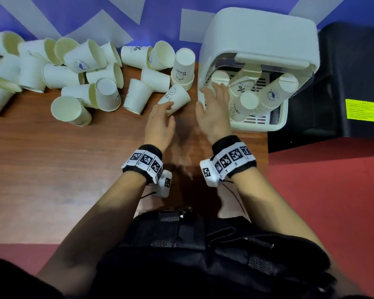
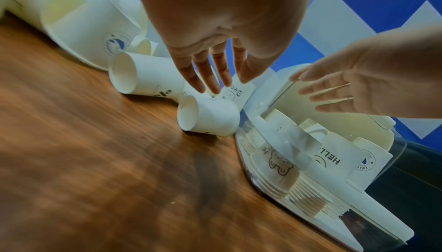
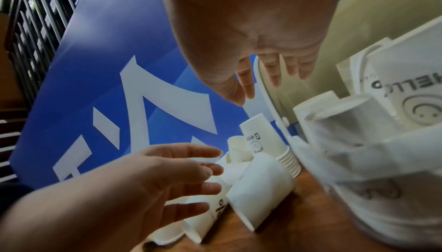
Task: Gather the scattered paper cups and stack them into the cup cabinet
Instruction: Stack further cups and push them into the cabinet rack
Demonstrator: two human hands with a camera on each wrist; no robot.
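Many white paper cups [image 1: 78, 83] lie scattered along the back of the wooden table [image 1: 52, 158]. The white cup cabinet [image 1: 257, 39] stands at the back right with its front open, and several upside-down cup stacks [image 1: 268, 98] lean inside. One "HELLO" cup [image 1: 177, 97] [image 2: 210, 120] [image 3: 260, 188] lies on its side just left of the cabinet. My left hand [image 1: 167, 112] [image 2: 222, 78] [image 3: 203, 176] hovers over it with fingers spread and holds nothing; I cannot tell if it touches. My right hand [image 1: 209, 96] [image 2: 318, 93] [image 3: 263, 78] is open at the cabinet's left edge, beside the leftmost stack [image 1: 219, 79].
A short upside-down stack of cups [image 1: 183, 70] [image 3: 260, 142] stands against the cabinet's left side. A black box [image 1: 343, 83] with a yellow label sits right of the cabinet. A blue and white wall panel [image 1: 138, 14] backs the table. Red floor [image 1: 333, 201] lies beyond the table's right edge.
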